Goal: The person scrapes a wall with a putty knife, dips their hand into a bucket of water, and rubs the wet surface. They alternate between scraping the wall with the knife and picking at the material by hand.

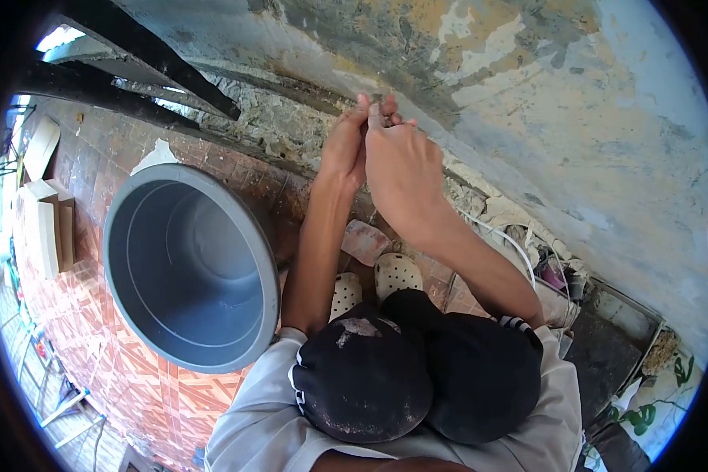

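Observation:
Both of my hands meet in front of the worn wall (519,118), close to its crumbling base. My left hand (343,148) has its fingers drawn together, thumb side up. Beside it on the right, my right hand (407,161) is closed with its back toward me and the thumb pointing forward. Between the fingertips there may be something small and dark, but it is too small and too covered to name. Below the hands, a reddish, pale-smeared brick piece (364,241) lies on the floor near my cream perforated clogs (398,274).
A large grey tub (193,263) stands at my left on the patterned tiles (79,315). Dark beams (149,55) slant in at the upper left. Cardboard pieces (49,228) lie farther left. A white cable (507,240) and rubble run along the wall's foot at right.

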Tool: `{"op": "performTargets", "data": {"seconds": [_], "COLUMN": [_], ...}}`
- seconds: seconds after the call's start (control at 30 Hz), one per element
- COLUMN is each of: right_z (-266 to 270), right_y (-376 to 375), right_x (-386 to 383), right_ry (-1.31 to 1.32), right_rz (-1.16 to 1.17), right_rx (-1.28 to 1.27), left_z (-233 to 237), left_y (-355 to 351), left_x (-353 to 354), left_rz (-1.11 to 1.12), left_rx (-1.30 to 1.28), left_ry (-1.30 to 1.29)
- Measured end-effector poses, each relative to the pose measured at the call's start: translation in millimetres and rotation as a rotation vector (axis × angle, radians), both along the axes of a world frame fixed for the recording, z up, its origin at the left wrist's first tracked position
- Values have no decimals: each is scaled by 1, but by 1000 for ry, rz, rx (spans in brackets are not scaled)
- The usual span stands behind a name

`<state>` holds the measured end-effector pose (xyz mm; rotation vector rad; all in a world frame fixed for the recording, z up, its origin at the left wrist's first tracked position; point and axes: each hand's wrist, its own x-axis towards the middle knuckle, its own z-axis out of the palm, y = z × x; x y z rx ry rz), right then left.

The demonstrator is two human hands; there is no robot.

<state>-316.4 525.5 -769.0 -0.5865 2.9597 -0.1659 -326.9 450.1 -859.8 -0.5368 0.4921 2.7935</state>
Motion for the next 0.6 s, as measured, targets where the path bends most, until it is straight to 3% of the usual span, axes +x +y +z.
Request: {"op": "performTargets", "data": {"seconds": [0.07,0.17,0.3,0.4,0.5,0.6], "right_z": [17,2,8,16,-9,15], "right_y": [-2,1,-1,3,3,-1], "right_x": [-2,-4,5,-4,-5,6], "right_ry": [-50,-52,32,-63,103,150], "right_rz": [-34,-8,-51,-21,67,-17], "right_rx": [-11,-5,-28,-49,15,30], "left_z": [0,-19,2,1,-10,10], "left_y": [-3,0,-3,-2,0,-1], "left_x": [-1,-13,-6,-2,-10,-3], "left_rz": [-46,-32,-56,-68,-41,-36], "left_rx": [91,58,29,48,3,33], "left_ry": [120,-4,9,25,-7,18]}}
